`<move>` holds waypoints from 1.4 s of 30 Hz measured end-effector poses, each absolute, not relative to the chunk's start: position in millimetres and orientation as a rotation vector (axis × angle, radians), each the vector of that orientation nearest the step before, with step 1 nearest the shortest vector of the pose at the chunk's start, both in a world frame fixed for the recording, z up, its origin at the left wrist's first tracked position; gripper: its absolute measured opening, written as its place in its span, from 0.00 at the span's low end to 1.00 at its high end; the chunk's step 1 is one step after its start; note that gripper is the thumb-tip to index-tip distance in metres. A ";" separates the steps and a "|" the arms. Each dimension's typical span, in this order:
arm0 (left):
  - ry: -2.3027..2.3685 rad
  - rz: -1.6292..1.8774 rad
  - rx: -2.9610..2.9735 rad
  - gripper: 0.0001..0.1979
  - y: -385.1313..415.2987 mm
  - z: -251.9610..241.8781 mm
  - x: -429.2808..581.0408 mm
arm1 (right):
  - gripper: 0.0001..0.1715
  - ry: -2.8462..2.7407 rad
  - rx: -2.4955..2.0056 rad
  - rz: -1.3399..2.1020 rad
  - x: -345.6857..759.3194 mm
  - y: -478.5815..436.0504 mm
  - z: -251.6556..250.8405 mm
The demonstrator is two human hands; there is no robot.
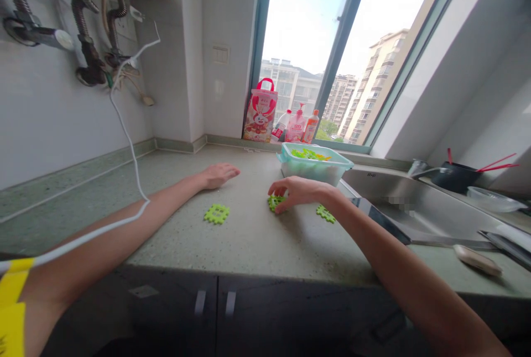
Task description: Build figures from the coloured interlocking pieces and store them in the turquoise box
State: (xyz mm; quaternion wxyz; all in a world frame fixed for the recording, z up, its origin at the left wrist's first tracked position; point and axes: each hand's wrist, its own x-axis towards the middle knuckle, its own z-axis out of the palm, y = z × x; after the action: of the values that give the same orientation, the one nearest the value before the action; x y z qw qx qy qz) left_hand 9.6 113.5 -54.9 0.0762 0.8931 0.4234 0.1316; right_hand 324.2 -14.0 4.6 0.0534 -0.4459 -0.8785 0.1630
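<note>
On the counter (249, 241) lie three flat green notched pieces: a left piece (216, 214), a middle piece (274, 203) and a right piece (324, 213), which my right forearm partly covers. My right hand (295, 191) curves over the middle piece, thumb and fingers at its edges, closed on it. Behind and left of it, my left hand (219, 175) rests palm down on the counter with its fingers stretched out, holding nothing. A pale teal plastic box (313, 168) with green and orange pieces inside stands behind my right hand.
The steel sink (398, 208) is on the right, with a dark flat panel (379, 220) at its left edge. A soap-like bar (477, 260) lies at front right. Bottles (296, 126) and a pink bag (260, 115) stand by the window. A white cable (135, 163) crosses my left forearm.
</note>
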 end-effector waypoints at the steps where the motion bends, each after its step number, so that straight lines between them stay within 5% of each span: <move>1: 1.266 0.397 2.680 0.34 114.4 -55.4 9.4 | 0.31 -2.691 -1.393 0.466 322.9 -15.2 3.6; 11: 1.296 0.439 2.696 0.34 116.7 -60.9 10.5 | 0.29 -2.499 -0.793 0.047 250.0 -38.1 -32.7; 21: 1.320 0.423 2.680 0.36 113.3 -58.5 11.4 | 0.22 -2.579 -0.688 0.172 206.9 -45.6 -50.8; 32: 1.245 0.484 2.587 0.35 124.0 -57.5 -7.8 | 0.19 -2.467 -0.944 0.029 298.6 -58.0 -17.9; 42: 1.263 0.479 2.574 0.34 116.7 -51.5 -5.4 | 0.20 -1.999 -1.531 -0.342 435.8 -118.5 -65.9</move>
State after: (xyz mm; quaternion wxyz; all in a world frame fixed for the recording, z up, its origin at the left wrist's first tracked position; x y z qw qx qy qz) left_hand -5.4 116.7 -51.5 0.1170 0.8795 0.4313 0.1638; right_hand 435.8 -118.5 -65.9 0.2960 -0.5756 -0.7514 -0.1287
